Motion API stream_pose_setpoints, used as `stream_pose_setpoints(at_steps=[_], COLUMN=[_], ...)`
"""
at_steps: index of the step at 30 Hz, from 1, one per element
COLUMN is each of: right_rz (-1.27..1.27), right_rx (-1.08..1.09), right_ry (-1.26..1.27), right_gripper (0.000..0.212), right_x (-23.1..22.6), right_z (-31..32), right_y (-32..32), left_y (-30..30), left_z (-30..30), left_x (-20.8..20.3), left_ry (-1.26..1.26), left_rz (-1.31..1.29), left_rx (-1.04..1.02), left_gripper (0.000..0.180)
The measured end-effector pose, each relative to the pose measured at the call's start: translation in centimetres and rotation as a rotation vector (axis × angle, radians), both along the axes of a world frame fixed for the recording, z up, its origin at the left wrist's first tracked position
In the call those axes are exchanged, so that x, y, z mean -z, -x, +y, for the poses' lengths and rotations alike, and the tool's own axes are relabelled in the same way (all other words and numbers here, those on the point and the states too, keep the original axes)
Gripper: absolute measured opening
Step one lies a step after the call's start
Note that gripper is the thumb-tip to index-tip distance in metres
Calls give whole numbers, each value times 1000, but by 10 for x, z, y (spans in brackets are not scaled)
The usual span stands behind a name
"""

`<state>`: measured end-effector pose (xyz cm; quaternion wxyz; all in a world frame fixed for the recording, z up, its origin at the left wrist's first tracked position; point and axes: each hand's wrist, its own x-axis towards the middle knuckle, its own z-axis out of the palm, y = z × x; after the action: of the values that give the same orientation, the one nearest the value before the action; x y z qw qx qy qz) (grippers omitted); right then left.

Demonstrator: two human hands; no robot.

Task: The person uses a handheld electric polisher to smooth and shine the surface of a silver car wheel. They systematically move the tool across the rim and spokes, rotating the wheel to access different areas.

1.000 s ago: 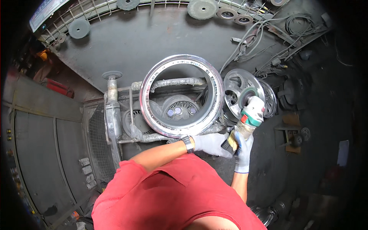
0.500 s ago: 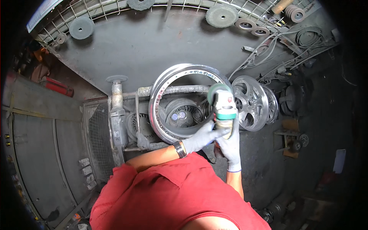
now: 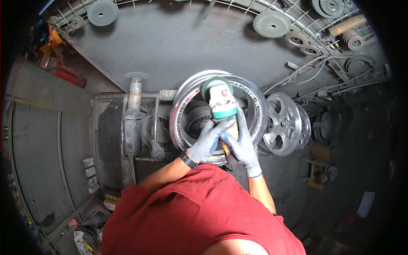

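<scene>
An angle grinder with a white and teal body carries a green disc. The disc lies over the upper part of a bare wheel rim, whose inner flange shows a ring of holes. Whether it touches the metal I cannot tell. My left hand, in a grey glove, is wrapped round the grinder's body from the left. On the other side, my gloved right hand grips the same tool along its handle. The lower handle is partly hidden by my fingers.
Silver spoked wheels stand right of the rim. A metal post with a round top rises at left, beside a mesh panel. Polishing discs hang on a wire rack above. Cables run along the right wall.
Both hands and the grinder have moved left, from the rim's right side to its upper middle. The whole view has shifted slightly.
</scene>
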<state>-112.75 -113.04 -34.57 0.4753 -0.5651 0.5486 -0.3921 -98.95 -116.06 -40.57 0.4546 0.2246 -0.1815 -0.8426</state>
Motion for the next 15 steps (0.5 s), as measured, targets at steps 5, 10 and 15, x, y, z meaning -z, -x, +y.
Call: stream_pose_setpoints(at_steps=[5,10,15], right_rz=[235,241,245], right_rx=[-197,-276,-205], right_ry=[28,28,31], right_gripper=[103,103,100], right_x=[9,18,19], right_z=[-16,-16,-18], right_y=[-8,-14,-4], left_y=[-20,-27,-17], left_z=[14,26,13], left_x=[23,42,40], left_ry=[-159,-208,-194], left_rz=[55,76,20], left_rx=[-144,-178,-136], left_gripper=[36,41,42])
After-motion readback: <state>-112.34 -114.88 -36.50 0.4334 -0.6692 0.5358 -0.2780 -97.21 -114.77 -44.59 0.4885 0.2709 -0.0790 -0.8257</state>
